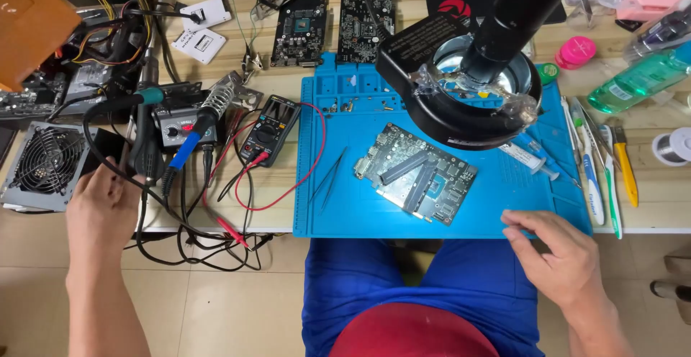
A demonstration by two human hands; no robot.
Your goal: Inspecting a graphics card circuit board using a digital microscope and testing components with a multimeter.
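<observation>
Blue rubbery mat (338, 213), rectangular circuit board (416, 173), left hand (101, 209) on black cable (108, 159)

Wooden bench (273, 184) is covered centrally by blue work mat (345, 213). Multimeter (270, 128) is laid just left of mat; green bottle (637, 78), hand tools are placed right of it.

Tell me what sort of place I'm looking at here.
Most likely an electronics repair bench. A bare green circuit board lies on a blue silicone work mat under a black microscope with a ring light, and a blue-handled soldering iron sits beside a black digital multimeter.
</observation>
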